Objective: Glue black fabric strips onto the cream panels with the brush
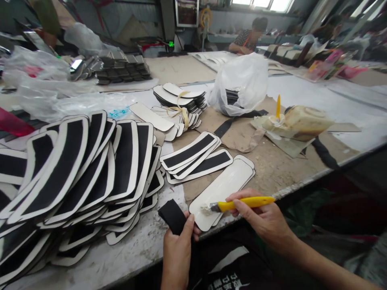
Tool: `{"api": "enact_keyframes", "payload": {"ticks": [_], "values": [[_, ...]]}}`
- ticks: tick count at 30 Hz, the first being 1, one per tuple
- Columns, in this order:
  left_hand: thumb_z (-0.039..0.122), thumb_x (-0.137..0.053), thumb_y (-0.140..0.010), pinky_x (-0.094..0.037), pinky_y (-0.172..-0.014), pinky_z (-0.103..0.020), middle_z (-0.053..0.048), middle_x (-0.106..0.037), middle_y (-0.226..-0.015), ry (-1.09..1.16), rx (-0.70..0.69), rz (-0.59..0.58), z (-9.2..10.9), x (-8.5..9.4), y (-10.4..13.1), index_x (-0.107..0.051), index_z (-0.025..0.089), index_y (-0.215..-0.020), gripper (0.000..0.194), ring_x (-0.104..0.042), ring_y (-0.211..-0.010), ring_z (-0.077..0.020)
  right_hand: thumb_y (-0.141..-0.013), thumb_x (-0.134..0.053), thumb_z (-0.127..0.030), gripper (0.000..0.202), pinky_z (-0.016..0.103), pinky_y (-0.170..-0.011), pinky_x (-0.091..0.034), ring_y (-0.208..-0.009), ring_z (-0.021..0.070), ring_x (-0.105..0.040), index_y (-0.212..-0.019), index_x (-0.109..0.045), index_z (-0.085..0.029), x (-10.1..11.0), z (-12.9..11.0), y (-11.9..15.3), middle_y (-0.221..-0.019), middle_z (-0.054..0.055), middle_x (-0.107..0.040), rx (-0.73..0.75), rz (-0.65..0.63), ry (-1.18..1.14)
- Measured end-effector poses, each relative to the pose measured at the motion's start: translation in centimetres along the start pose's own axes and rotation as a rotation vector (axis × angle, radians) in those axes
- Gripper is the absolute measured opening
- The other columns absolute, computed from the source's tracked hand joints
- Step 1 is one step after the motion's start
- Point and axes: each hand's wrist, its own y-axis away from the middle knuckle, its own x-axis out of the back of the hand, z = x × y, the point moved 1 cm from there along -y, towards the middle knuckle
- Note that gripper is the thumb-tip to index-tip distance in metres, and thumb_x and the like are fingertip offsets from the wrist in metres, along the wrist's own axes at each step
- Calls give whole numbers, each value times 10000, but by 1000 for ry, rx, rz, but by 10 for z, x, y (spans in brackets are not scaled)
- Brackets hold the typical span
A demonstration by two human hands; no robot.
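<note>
My right hand is closed around a yellow-handled brush, its bristles touching a white curved piece wet with a whitish paste. That piece lies on one or more similar pieces at the table's front edge. My left hand is closed on a folded black strip, and its fingertips meet the near end of the white piece. Just behind are a few white pieces with black strips on them. A large heap of such black-centred pieces spreads over the left side.
A yellowed container stands at the right, a yellow stick upright beside it. Farther back are a white plastic bag with dark pieces inside and a bundle tied with a yellowish band. Another person sits beyond the table.
</note>
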Motion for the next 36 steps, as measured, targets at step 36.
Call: {"api": "enact_keyframes", "payload": {"ticks": [36], "values": [[370, -678, -721, -412, -498, -221, 16, -596, -511, -17, -15, -61, -7, 2, -5, -603, 91, -905, 343, -508, -473, -116, -841, -571, -293, 132, 258, -707, -541, -769, 172, -654, -877, -667, -211, 9, 1, 1, -853, 41, -688, 78, -14, 123]]}}
